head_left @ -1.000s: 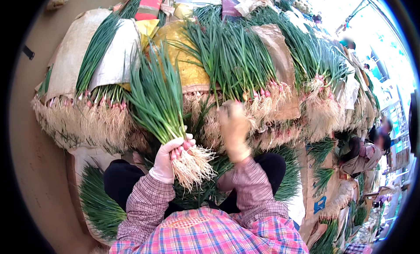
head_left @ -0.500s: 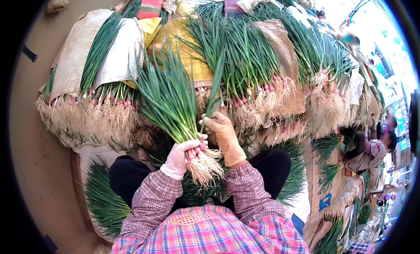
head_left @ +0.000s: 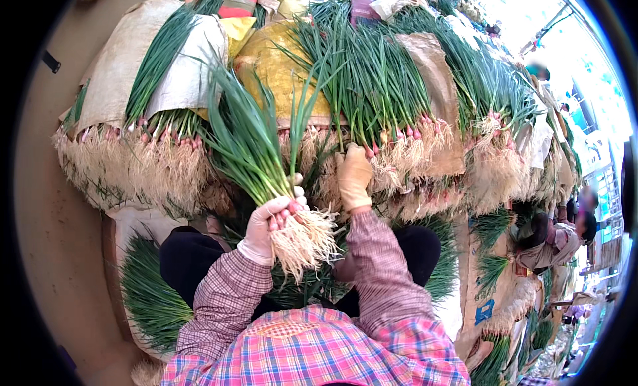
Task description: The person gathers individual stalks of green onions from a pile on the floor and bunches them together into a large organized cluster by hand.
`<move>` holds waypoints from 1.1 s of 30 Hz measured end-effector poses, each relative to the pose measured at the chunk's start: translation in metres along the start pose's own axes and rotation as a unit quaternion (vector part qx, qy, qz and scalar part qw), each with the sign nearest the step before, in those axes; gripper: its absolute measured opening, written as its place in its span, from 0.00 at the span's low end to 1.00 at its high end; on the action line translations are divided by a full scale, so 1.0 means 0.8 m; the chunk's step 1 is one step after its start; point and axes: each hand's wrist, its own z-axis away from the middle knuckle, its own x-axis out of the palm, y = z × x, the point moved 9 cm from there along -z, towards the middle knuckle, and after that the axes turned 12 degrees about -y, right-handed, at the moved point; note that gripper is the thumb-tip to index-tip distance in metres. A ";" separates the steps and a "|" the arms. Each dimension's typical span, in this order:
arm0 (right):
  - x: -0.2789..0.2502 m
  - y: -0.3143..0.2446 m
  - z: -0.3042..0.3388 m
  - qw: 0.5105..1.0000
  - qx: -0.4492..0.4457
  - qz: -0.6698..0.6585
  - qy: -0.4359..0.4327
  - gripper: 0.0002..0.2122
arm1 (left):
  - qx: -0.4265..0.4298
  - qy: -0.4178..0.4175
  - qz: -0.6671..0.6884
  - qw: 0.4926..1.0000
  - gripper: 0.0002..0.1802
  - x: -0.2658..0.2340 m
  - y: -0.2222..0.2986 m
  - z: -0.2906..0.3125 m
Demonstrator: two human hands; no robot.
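My left hand, in a pale glove, is closed round a bunch of spring onions just above the pink bulbs. The long green leaves fan upward and away. Pale stringy roots hang below the fist, and one stalk stands apart on the bunch's right side. My right hand, in a tan glove, reaches to the near edge of a heap of spring onions. Its fingertips are pinched at the base of a single stalk; the bulb is hidden by the glove.
Left of the heap, more onions lie under pale sacking and a yellow sack, their roots facing me. Loose onions lie by my left knee. Brown sacking covers part of the heap. Another person sits at the far right.
My right hand has moved from beside the bunch forward to the heap's root edge. A stalk it held now stands with the bunch in my left hand, which has shifted slightly left.
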 end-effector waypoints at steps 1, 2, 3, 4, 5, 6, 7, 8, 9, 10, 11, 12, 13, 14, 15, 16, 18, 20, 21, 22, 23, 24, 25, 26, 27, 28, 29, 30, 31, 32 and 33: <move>0.003 0.004 -0.003 0.999 -0.025 -0.010 -0.018 0.10 | 0.006 0.025 -0.034 0.999 0.25 -0.009 -0.003 0.004; 0.009 0.007 -0.006 0.998 -0.052 -0.022 -0.035 0.10 | 0.015 0.049 -0.069 0.996 0.24 -0.005 -0.005 0.004; 0.012 0.000 -0.007 0.994 -0.086 -0.032 -0.057 0.10 | 0.032 0.040 -0.075 0.996 0.22 0.001 -0.004 0.004; 0.019 0.007 -0.002 0.970 -0.086 -0.198 -0.108 0.08 | 0.032 0.081 -0.086 0.993 0.23 0.000 0.000 0.006; 0.026 0.007 0.021 0.895 -0.015 -0.392 -0.211 0.08 | 0.040 0.101 -0.099 0.989 0.24 -0.002 0.004 0.007; 0.025 -0.007 0.054 0.769 0.064 -0.560 -0.302 0.07 | 0.044 0.121 -0.111 0.985 0.25 -0.006 0.007 0.006; 0.010 -0.027 0.081 0.704 0.046 -0.623 -0.337 0.08 | 0.009 0.078 -0.113 0.990 0.25 -0.010 0.004 0.003; 0.005 -0.045 0.109 0.630 0.032 -0.685 -0.365 0.08 | -0.030 0.038 -0.117 0.992 0.25 -0.014 0.001 0.004; 0.026 -0.053 0.125 0.585 0.014 -0.724 -0.364 0.08 | -0.050 0.073 -0.104 0.991 0.22 -0.007 -0.003 0.003; 0.056 -0.051 0.145 0.508 0.074 -0.769 -0.381 0.09 | -0.092 0.129 -0.135 0.978 0.17 -0.051 -0.011 0.016; 0.052 -0.043 0.137 0.596 0.052 -0.734 -0.320 0.10 | -0.084 0.141 -0.170 0.972 0.15 -0.049 -0.010 0.015; 0.042 -0.033 0.129 0.676 0.031 -0.690 -0.255 0.11 | -0.075 0.153 -0.204 0.964 0.13 -0.045 -0.009 0.013; 0.000 -0.017 0.110 0.900 -0.030 -0.421 -0.112 0.14 | -0.075 0.160 -0.221 0.959 0.13 -0.040 -0.011 0.011; -0.016 -0.023 0.100 0.880 -0.027 -0.472 -0.041 0.16 | -0.095 0.180 -0.216 0.955 0.13 -0.044 -0.016 0.015; -0.002 -0.035 0.083 0.882 -0.019 -0.456 -0.119 0.15 | -0.095 0.183 -0.238 0.949 0.13 -0.044 -0.020 0.015; 0.014 -0.048 0.071 0.876 -0.015 -0.440 -0.196 0.15 | -0.092 0.186 -0.262 0.942 0.13 -0.042 -0.019 0.015; 0.036 -0.050 0.057 0.838 -0.054 -0.515 -0.169 0.10 | -0.118 0.196 -0.249 0.941 0.12 -0.039 -0.026 0.013; 0.047 -0.033 0.069 0.872 0.004 -0.467 -0.146 0.09 | -0.105 0.218 -0.270 0.932 0.11 -0.046 -0.017 0.018; 0.036 -0.038 0.088 0.803 0.088 -0.562 -0.179 0.07 | -0.112 0.227 -0.273 0.928 0.11 -0.045 -0.019 0.021; 0.042 -0.035 0.089 0.779 0.106 -0.591 -0.180 0.07 | -0.113 0.226 -0.270 0.929 0.11 -0.049 -0.021 0.018; 0.047 -0.035 0.093 0.750 0.128 -0.625 -0.177 0.07 | -0.118 0.228 -0.272 0.927 0.11 -0.053 -0.022 0.017; 0.052 -0.034 0.098 0.719 0.150 -0.656 -0.174 0.06 | -0.125 0.230 -0.274 0.925 0.11 -0.056 -0.024 0.018; 0.063 -0.033 0.101 0.677 0.160 -0.694 -0.183 0.05 | -0.114 0.226 -0.274 0.928 0.12 -0.056 -0.024 0.021; 0.075 -0.036 0.103 0.567 0.177 -0.783 -0.186 0.05 | -0.108 0.200 -0.253 0.940 0.13 -0.051 -0.025 0.019; 0.080 -0.036 0.102 0.507 0.180 -0.820 -0.195 0.07 | -0.101 0.174 -0.231 0.952 0.13 -0.046 -0.022 0.018; 0.083 -0.036 0.101 0.444 0.181 -0.854 -0.203 0.09 | -0.094 0.149 -0.209 0.962 0.14 -0.041 -0.020 0.018; 0.079 -0.033 0.096 0.557 0.125 -0.787 -0.236 0.10 | -0.081 0.149 -0.181 0.969 0.17 -0.044 -0.019 0.024; 0.088 -0.040 0.099 0.693 0.037 -0.633 -0.341 0.10 | -0.065 0.112 -0.177 0.976 0.20 -0.033 -0.018 0.020; 0.081 -0.037 0.097 0.823 -0.059 -0.471 -0.312 0.11 | -0.051 0.108 -0.164 0.979 0.22 -0.023 -0.017 0.016; 0.071 -0.041 0.099 0.907 -0.151 -0.283 -0.272 0.12 | -0.037 0.108 -0.147 0.983 0.23 -0.008 -0.015 0.012; 0.026 -0.037 0.080 0.963 -0.158 -0.182 -0.122 0.11 | -0.042 0.098 -0.137 0.985 0.25 0.003 -0.011 0.015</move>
